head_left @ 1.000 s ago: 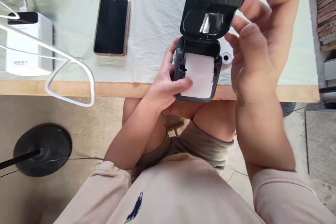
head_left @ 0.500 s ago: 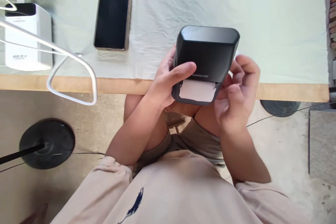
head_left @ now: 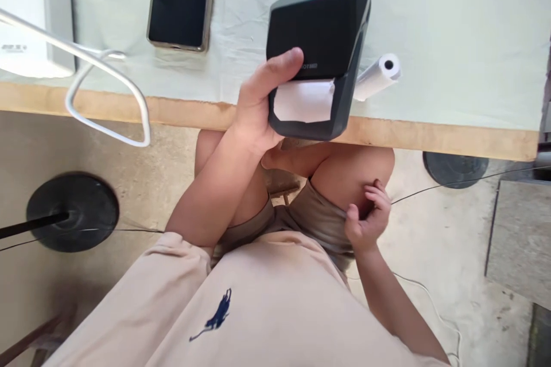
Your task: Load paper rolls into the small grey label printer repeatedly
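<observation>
A black label printer [head_left: 316, 34] is tilted above the table's front edge, with white paper [head_left: 303, 101] showing in its lower slot. My left hand [head_left: 264, 97] grips its left side, the thumb lying across the front and the other fingers hidden behind. Just right of the printer a white paper roll [head_left: 376, 77] lies on the cloth, its far-left end hidden by the printer. Over my thigh, below the table edge, my right hand [head_left: 370, 215] has its fingers apart and curled loosely, holding nothing.
A phone [head_left: 181, 0] lies on the cloth-covered table [head_left: 451, 40]. At the left stand a white box-shaped device [head_left: 37, 23] and a looped white cable [head_left: 144, 109] hanging past the edge. Round black bases [head_left: 90, 212] rest on the floor.
My right hand has come away from the printer and moved down over my thigh. The printer has turned and shifted up-left in view. The paper roll is now visible on the table.
</observation>
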{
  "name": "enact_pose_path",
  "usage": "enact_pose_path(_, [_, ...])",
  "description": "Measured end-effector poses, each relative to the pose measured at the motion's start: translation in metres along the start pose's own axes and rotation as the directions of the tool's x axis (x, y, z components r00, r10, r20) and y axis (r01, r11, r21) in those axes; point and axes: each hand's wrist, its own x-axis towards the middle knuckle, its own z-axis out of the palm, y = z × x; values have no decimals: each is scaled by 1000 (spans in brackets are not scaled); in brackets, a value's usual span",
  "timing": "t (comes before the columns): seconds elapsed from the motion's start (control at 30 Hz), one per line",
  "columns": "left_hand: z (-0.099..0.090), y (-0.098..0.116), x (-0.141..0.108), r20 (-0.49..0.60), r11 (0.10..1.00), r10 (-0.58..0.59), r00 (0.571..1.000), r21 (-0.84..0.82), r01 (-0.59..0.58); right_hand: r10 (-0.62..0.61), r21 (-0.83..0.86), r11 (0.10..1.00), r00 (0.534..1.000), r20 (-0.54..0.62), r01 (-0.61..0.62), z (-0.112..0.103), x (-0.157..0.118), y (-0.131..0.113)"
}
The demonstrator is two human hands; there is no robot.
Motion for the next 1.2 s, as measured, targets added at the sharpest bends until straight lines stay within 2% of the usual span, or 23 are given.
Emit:
enact_pose_path(0.17, [-4, 1, 5, 27, 999, 32, 999, 37, -33, -79, -120, 989, 997, 19, 80, 18, 8, 0])
enact_pose_path(0.43, [4, -4, 9, -36, 1000, 8, 999, 27, -7, -112, -194, 974, 993, 28, 115, -9, 9, 5])
enact_pose_path(0.6, [9, -2, 11, -32, 999, -10, 999, 36, 12, -102, -223, 970, 995, 9, 101, -12, 1, 1])
enact_pose_path(0.7, [7, 0, 12, -21, 1000, 5, 1000, -10, -5, -121, -213, 970, 993, 4, 119, -6, 1, -6])
enact_pose_path(0.83, [0, -1, 14, 6, 994, 93, 996, -58, -93, -153, -178, 972, 988, 29, 156, 3, 7, -11])
enact_pose_path(0.97, [-2, -3, 15, 21, 988, 154, 988, 29, -154, -168, -142, 974, 984, 67, 176, 14, 12, -11])
enact_pose_path(1.1, [1, -1, 14, -28, 983, 124, 992, 142, -119, -168, -107, 978, 980, 102, 179, 30, 16, -13])
enact_pose_path(1.2, [4, 1, 12, -35, 992, 48, 998, 119, -43, -151, -98, 981, 980, 130, 165, 42, 19, -14])
